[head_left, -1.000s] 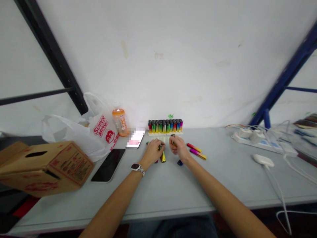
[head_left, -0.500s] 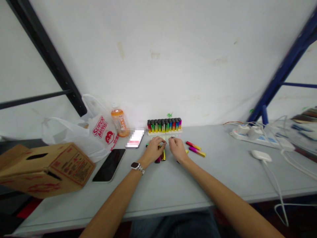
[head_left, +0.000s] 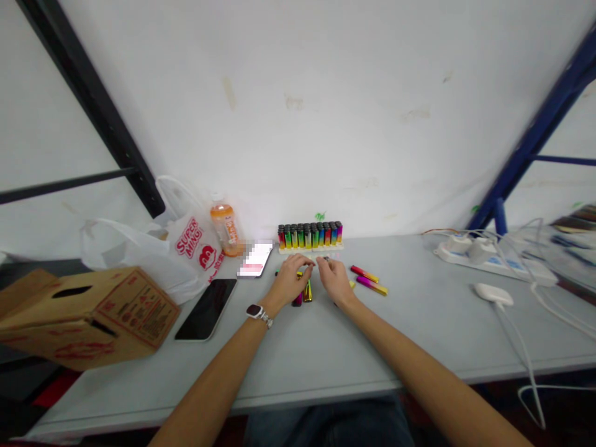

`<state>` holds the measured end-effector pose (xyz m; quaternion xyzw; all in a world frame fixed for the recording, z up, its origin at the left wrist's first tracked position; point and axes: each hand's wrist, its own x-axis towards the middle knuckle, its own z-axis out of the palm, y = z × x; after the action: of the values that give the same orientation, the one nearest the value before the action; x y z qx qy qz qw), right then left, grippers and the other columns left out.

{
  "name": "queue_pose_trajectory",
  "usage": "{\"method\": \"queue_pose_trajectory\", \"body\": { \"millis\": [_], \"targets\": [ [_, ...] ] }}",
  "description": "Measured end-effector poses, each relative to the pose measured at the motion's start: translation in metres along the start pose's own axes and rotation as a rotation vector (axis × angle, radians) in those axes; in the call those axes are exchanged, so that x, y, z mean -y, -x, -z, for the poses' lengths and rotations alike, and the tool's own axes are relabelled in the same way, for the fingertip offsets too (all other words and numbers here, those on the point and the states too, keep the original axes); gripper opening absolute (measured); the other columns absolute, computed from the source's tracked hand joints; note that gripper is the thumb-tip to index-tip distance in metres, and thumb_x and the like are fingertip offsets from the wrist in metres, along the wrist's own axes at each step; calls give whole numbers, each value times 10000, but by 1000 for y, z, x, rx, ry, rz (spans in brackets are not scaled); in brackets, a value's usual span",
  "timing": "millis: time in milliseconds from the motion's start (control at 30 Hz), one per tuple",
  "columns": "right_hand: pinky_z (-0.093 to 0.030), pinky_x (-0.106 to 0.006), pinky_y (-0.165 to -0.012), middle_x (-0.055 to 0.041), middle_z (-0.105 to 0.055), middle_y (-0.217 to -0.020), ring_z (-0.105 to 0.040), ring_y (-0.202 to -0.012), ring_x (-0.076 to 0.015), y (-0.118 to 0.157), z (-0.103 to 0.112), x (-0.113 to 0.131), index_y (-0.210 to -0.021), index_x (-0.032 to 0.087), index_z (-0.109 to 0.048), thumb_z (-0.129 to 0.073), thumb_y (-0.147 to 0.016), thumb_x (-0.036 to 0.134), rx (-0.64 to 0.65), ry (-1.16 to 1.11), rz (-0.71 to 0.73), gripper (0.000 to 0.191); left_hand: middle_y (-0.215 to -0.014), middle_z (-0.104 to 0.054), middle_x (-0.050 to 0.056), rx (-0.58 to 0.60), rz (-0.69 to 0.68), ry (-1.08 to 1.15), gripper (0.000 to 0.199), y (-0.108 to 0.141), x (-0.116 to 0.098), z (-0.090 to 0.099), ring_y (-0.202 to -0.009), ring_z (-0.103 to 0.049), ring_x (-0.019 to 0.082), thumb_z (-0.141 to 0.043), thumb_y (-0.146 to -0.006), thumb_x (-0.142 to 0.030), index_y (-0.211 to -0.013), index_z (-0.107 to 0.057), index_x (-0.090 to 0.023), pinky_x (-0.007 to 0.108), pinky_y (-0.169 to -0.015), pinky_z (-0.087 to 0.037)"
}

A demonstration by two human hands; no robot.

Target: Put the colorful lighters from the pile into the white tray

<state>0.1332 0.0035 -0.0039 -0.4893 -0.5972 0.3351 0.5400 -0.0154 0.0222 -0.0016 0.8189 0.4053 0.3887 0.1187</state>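
My left hand (head_left: 292, 277), with a watch on the wrist, is over several loose coloured lighters (head_left: 307, 292), its fingers closed near the thumb. Close to its right, my right hand (head_left: 334, 279) has its fingers curled together. Something small and dark shows at its fingertips, too small to name. Behind both hands, rows of lighters (head_left: 309, 236) with black tops stand upright in a white tray (head_left: 311, 251). Two more lie to the right: a red and yellow lighter (head_left: 364, 273) and a purple and yellow lighter (head_left: 372, 285).
On the left are a cardboard box (head_left: 135, 310), a white plastic bag (head_left: 158, 257), an orange bottle (head_left: 225, 228), a black phone (head_left: 207, 309) and a phone with a lit screen (head_left: 256, 259). A power strip (head_left: 507, 266) and white adapter (head_left: 493, 294) lie right.
The fingertips of my right hand have shifted very slightly. The whole view has moved a little; the lighters lie as before.
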Motion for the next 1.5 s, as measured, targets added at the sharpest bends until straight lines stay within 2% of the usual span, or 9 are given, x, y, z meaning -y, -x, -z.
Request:
{"method": "queue_pose_trajectory", "body": {
  "millis": [167,433,567,700,833,933,1033,1333,1500],
  "targets": [
    [-233,-277,-525,34,-367,-535,-342,-542,-123,-1,-2,-1,-562,215,-393,-413,-838,413,-24,50,30,341,-972,-673,72,-30,-46,35,145,-1,-1,-1,-983,-596,219,-510,-927,-251,-936,-642,-190,386,-932,-467],
    [-274,-261,-549,48,-405,-586,-382,-571,-126,2,-1,3,-673,212,-440,-475,-886,518,44,69,96,375,-1021,-685,81,-126,55,369,243,-1,-18,6,-945,-624,188,-486,-938,-329,-965,-668,-171,318,-870,-507],
    [-314,-247,-562,59,-439,-615,-419,-589,-133,2,-1,-3,-795,225,-441,-475,-890,439,118,-21,63,237,-1021,-702,85,-55,146,527,285,-3,-18,6,-917,-650,184,-511,-923,-391,-990,-678,-169,311,-839,-537],
    [-369,-261,-628,47,-493,-698,-483,-655,-143,5,-2,-3,-871,228,-420,-464,-879,344,159,36,87,124,-943,-714,87,0,141,596,305,-6,-11,4,-859,-676,179,-666,-839,-415,-994,-672,-153,321,-835,-553],
    [-429,-316,-728,7,-571,-845,-553,-777,-181,5,0,-1,-1072,232,-452,-545,-820,298,159,215,82,277,-900,-721,73,19,142,520,319,-16,-3,19,-828,-690,182,-698,-813,-441,-958,-665,-159,322,-793,-566],
    [-435,-397,-893,-82,-565,-1083,-546,-1002,-234,0,4,-3,-1188,218,-458,-593,-781,295,20,331,148,436,-874,-720,52,-100,124,346,283,-32,6,39,-802,-690,177,-668,-837,-417,-976,-654,-170,312,-771,-565],
    [-425,-427,-946,-103,-559,-1086,-535,-1034,-248,-4,6,-9,-1205,189,-459,-569,-802,309,-26,367,189,434,-872,-719,40,-172,94,128,202,-52,20,52,-769,-666,162,-641,-851,-341,-963,-665,-175,302,-766,-554],
    [-434,-378,-873,-64,-591,-956,-555,-937,-218,-6,4,-18,-1101,184,-523,-575,-817,313,91,450,128,316,-861,-725,47,-37,98,27,168,-74,50,22,-757,-670,175,-603,-849,-286,-947,-681,-174,311,-750,-548],
    [-427,-336,-825,-62,-599,-928,-540,-889,-196,-8,5,-18,-973,182,-574,-584,-818,292,113,476,125,191,-875,-730,50,55,50,21,169,-86,57,23,-790,-665,185,-621,-842,-284,-947,-697,-175,322,-789,-537]
  ]
}}
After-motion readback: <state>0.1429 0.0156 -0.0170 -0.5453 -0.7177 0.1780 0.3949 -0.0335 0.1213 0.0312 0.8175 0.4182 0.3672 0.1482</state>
